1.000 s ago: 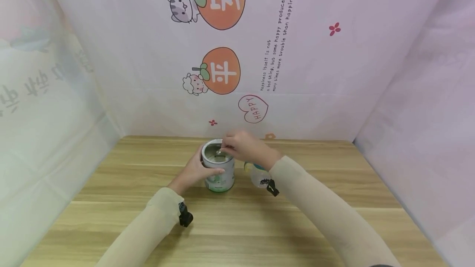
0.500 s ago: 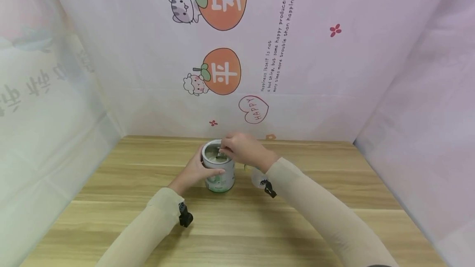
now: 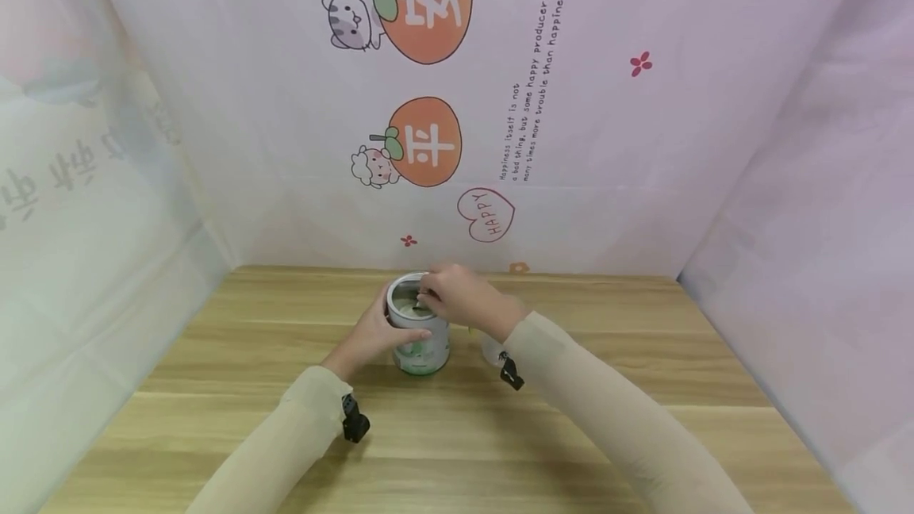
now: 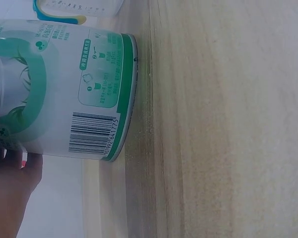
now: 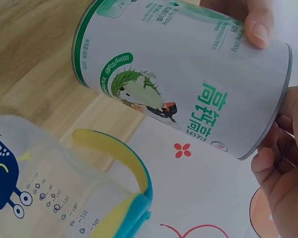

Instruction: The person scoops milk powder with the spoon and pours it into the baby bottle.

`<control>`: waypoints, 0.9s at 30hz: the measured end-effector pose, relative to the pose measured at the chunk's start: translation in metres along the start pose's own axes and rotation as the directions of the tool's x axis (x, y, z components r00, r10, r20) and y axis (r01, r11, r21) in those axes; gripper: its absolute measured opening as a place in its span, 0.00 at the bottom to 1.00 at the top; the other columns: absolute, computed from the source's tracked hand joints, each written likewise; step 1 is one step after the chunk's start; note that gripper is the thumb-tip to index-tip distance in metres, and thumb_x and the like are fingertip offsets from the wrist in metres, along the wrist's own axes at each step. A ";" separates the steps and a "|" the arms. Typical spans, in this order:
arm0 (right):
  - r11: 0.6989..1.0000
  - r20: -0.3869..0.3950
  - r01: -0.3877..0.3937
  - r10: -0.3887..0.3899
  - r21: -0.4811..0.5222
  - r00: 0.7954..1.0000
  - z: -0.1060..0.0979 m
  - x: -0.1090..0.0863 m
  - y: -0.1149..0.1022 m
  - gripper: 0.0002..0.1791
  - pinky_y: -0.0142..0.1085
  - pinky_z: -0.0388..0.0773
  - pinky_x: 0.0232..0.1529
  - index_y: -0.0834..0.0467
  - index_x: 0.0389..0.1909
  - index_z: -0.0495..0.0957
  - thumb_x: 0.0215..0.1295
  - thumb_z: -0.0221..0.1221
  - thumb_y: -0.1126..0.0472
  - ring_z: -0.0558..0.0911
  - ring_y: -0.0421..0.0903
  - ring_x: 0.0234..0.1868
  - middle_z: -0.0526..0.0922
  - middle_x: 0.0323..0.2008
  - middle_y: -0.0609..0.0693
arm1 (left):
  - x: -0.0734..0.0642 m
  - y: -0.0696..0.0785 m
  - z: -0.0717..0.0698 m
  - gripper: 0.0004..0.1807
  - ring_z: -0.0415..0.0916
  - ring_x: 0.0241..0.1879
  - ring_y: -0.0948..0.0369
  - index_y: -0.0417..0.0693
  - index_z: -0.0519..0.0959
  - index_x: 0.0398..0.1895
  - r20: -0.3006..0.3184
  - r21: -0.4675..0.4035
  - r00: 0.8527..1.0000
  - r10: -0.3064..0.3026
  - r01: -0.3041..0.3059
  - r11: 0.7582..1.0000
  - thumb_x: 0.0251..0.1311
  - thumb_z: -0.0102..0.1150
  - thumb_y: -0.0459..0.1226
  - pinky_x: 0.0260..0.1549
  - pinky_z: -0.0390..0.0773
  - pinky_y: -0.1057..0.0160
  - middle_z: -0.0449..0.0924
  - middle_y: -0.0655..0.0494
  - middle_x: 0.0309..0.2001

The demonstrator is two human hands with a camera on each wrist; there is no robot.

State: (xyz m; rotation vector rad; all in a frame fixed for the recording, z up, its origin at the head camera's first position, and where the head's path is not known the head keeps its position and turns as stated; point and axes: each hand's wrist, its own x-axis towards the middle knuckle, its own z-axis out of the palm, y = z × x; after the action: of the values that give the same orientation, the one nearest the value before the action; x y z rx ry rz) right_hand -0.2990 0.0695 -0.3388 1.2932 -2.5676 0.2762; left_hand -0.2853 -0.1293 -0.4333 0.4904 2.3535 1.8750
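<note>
A white-and-green milk powder can (image 3: 426, 351) stands upright on the wooden table, its top uncovered and pale powder visible inside. My left hand (image 3: 374, 333) grips it from the left side, thumb across the front. At the mouth of the can my right hand (image 3: 462, 297) pinches a small spoon (image 3: 418, 308), whose lower end is down in the can. The spoon is mostly hidden by the fingers. In the right wrist view, the right fingers (image 5: 265, 161) are bent at the can's rim. A clear sippy cup (image 5: 54, 183) with a blue-and-yellow handle stands close by on the right.
The right sleeve (image 3: 564, 355) partly covers the sippy cup in the head view. A printed white cloth (image 3: 571, 141) rises behind the table's back edge, with more cloth on both sides. Bare wooden tabletop (image 3: 443, 450) lies in front of the can.
My right hand has shifted slightly left and lower at the can's mouth, with the spoon less visible. The right sleeve covers more of the cup. The left hand keeps its grip.
</note>
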 end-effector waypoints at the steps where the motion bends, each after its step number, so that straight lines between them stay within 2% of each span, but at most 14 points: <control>1: 1.000 0.001 0.002 -0.002 0.002 1.000 0.000 0.000 0.000 0.04 0.26 0.78 0.32 0.59 0.36 0.84 0.69 0.64 0.62 0.79 0.39 0.29 0.81 0.31 0.48 | 0.000 -0.001 0.000 0.56 0.69 0.63 0.49 0.63 0.51 0.77 -0.003 0.001 1.000 0.002 -0.002 1.000 0.49 0.80 0.44 0.60 0.71 0.43 0.64 0.49 0.69; 7: 1.000 0.013 0.025 -0.025 0.010 1.000 0.001 0.002 -0.001 0.05 0.26 0.75 0.27 0.59 0.31 0.83 0.67 0.65 0.64 0.76 0.39 0.26 0.78 0.26 0.47 | -0.001 0.000 0.000 0.55 0.70 0.63 0.51 0.66 0.53 0.76 -0.014 0.012 1.000 0.004 -0.004 1.000 0.48 0.80 0.47 0.59 0.72 0.44 0.66 0.50 0.68; 14: 0.998 0.043 -0.013 0.010 0.056 0.999 0.003 0.004 -0.002 0.13 0.25 0.72 0.23 0.56 0.22 0.78 0.68 0.63 0.64 0.72 0.37 0.20 0.74 0.20 0.44 | 0.000 -0.001 -0.002 0.55 0.70 0.63 0.51 0.65 0.53 0.75 0.011 0.007 1.000 0.003 -0.003 1.000 0.49 0.80 0.46 0.60 0.71 0.44 0.66 0.51 0.67; 17: 0.994 0.051 -0.049 0.044 0.096 0.998 0.002 0.006 -0.002 0.13 0.26 0.72 0.21 0.56 0.21 0.78 0.68 0.62 0.64 0.72 0.36 0.18 0.75 0.19 0.44 | 0.001 -0.001 -0.003 0.54 0.70 0.63 0.52 0.65 0.52 0.75 0.035 -0.003 0.999 0.005 -0.005 1.000 0.50 0.79 0.45 0.60 0.71 0.44 0.66 0.52 0.67; 20: 0.987 0.061 -0.102 0.095 0.127 0.994 0.002 0.008 -0.001 0.11 0.26 0.72 0.21 0.57 0.25 0.81 0.69 0.62 0.63 0.72 0.36 0.18 0.77 0.20 0.45 | 0.003 -0.002 -0.004 0.54 0.69 0.63 0.52 0.66 0.52 0.75 0.055 -0.003 0.998 0.012 -0.012 1.000 0.50 0.79 0.44 0.60 0.70 0.43 0.66 0.53 0.67; 27: 0.953 0.108 -0.204 0.184 0.223 0.977 0.001 0.012 0.004 0.09 0.27 0.70 0.21 0.59 0.29 0.85 0.69 0.62 0.62 0.71 0.37 0.18 0.78 0.20 0.44 | 0.005 -0.002 -0.007 0.53 0.68 0.64 0.50 0.66 0.53 0.75 0.076 0.010 0.997 0.027 -0.028 1.000 0.51 0.79 0.43 0.60 0.70 0.41 0.65 0.52 0.67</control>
State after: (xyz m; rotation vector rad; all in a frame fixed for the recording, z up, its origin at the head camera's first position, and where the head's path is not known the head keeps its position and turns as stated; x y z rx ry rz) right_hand -0.3094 0.0627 -0.3360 1.1459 -2.8090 0.5886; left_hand -0.2921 -0.1343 -0.4326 0.5872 2.3216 1.8220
